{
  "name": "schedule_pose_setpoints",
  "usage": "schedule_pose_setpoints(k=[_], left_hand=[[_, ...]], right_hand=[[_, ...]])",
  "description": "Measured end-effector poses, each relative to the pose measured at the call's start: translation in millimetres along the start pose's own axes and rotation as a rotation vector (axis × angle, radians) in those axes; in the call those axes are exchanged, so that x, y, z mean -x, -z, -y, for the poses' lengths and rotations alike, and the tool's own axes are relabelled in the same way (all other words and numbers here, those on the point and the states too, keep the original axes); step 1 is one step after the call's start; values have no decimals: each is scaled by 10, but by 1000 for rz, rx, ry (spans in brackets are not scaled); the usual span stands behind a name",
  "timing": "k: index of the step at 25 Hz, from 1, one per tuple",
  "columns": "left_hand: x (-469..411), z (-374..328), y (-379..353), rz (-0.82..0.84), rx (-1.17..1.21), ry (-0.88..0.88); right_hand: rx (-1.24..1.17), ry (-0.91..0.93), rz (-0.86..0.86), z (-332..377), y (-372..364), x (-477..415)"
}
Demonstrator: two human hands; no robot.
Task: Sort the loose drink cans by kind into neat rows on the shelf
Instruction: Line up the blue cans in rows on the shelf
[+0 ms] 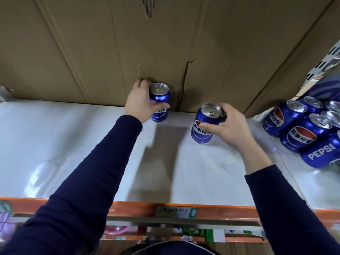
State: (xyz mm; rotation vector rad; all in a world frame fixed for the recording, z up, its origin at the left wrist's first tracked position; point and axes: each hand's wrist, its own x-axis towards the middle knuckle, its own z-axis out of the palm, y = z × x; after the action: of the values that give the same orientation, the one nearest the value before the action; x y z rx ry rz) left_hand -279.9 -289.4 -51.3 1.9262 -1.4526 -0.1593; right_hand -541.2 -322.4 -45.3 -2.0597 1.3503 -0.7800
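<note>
My left hand (140, 100) grips a blue Pepsi can (159, 96) upright at the back of the white shelf (73, 144), close to the cardboard wall. My right hand (231, 126) grips a second blue Pepsi can (205, 124), upright and slightly tilted, a little nearer to me and to the right. Both cans have silver tops with pull tabs. A cluster of several more blue Pepsi cans (301, 133) stands and lies at the right end of the shelf.
A brown cardboard sheet (128, 43) forms the back wall behind the shelf. An orange front rail (139, 208) with a paper label (176, 212) runs along the shelf edge. Goods on a lower shelf show below. A perforated metal upright (329, 63) rises at the far right.
</note>
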Motion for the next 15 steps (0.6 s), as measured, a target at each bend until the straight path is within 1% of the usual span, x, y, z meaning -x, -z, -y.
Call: schedule_pose_setpoints(k=[2, 4, 5, 8, 9, 11, 15], left_hand=[[76, 40, 0, 42, 12, 10], [256, 117, 0, 45, -13, 30], [383, 168, -2, 51, -43, 37], [795, 308, -21, 155, -227, 23], [902, 334, -28, 155, -248, 15], [1028, 340, -50, 99, -235, 13], [1042, 324, -100, 38, -280, 19]], right_hand=[[-47, 7, -7, 99, -96, -67], [-43, 35, 7, 245, -236, -197], [-43, 49, 15, 327, -309, -285], [-33, 29, 36, 509, -466, -551], [-17, 9, 51, 533, -504, -617], [1, -24, 70, 525, -553, -685], [-30, -13, 21, 483, -609, -625]])
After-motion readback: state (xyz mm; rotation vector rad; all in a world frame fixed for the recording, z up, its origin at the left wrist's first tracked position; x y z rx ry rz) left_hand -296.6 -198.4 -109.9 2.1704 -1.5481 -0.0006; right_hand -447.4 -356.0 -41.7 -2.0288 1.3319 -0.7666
